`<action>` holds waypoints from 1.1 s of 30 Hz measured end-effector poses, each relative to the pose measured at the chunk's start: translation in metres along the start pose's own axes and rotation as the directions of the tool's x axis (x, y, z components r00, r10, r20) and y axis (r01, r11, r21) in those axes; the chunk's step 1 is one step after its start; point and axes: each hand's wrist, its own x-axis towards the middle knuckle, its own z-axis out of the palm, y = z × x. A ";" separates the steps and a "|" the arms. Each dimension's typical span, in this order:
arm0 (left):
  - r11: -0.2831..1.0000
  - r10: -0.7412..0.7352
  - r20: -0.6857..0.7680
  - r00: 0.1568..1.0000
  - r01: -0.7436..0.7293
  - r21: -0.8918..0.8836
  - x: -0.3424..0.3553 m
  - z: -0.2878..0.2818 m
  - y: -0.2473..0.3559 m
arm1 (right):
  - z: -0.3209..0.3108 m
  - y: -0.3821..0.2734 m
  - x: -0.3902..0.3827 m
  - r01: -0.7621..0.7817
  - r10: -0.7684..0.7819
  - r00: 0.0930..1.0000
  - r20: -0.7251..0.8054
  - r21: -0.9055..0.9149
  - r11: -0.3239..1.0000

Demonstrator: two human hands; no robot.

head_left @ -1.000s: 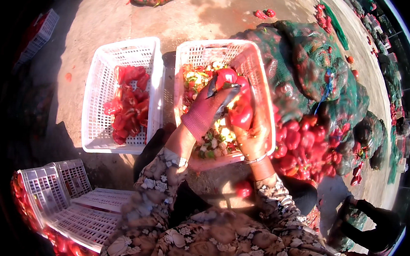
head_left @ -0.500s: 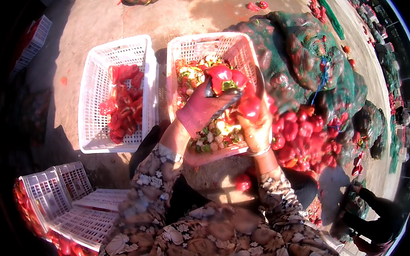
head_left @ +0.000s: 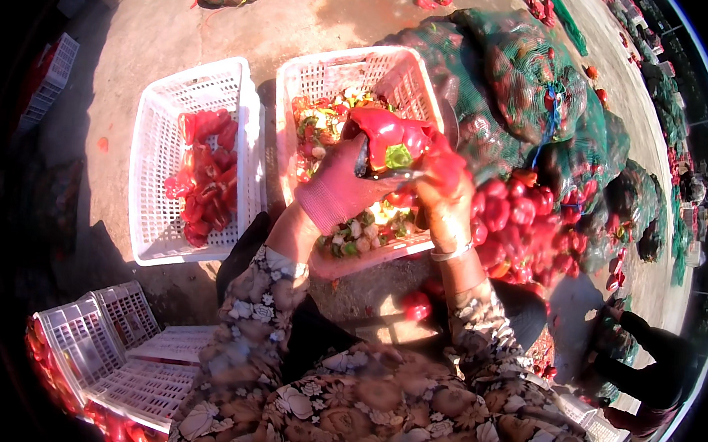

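My left hand [head_left: 342,179], in a pink glove with dark fingertips, is closed round a red bell pepper [head_left: 387,129] whose green part shows at its lower side. Close on its right, my bare right hand [head_left: 445,215] is closed on a second red pepper [head_left: 444,171], blurred by motion. Any tool between the hands cannot be made out. Both hands are above a pinkish-white plastic crate [head_left: 339,263] that holds pepper cores and green and pale trimmings [head_left: 361,234].
Left of it stands a white crate [head_left: 140,206] with red pepper pieces [head_left: 205,178]. Loose whole peppers [head_left: 510,220] lie heaped at right, beside full green mesh sacks [head_left: 492,124]. More crates [head_left: 133,382] are at lower left. Another person [head_left: 652,357] is at the right edge.
The pepper in my left hand has turned and shows more of its green part. My right hand has lifted its pepper slightly. The whole view has shifted a little.
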 end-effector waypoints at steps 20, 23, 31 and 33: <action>0.982 -0.110 0.229 0.967 0.141 -0.127 -0.008 -0.007 0.015 | -0.014 -0.036 0.021 -0.176 0.231 0.953 0.195 -0.264 0.948; 0.983 -0.034 0.207 0.978 0.070 -0.168 -0.008 -0.006 0.000 | -0.006 -0.025 0.026 -0.154 0.199 0.967 0.156 -0.264 0.952; 0.997 0.022 0.087 0.996 -0.029 0.075 -0.007 0.007 -0.016 | 0.008 -0.002 0.030 -0.180 0.195 0.980 0.033 -0.251 0.951; 0.985 0.024 0.034 0.999 -0.030 0.172 -0.009 0.011 -0.012 | 0.000 0.025 0.036 -0.205 0.198 0.979 -0.052 -0.224 0.953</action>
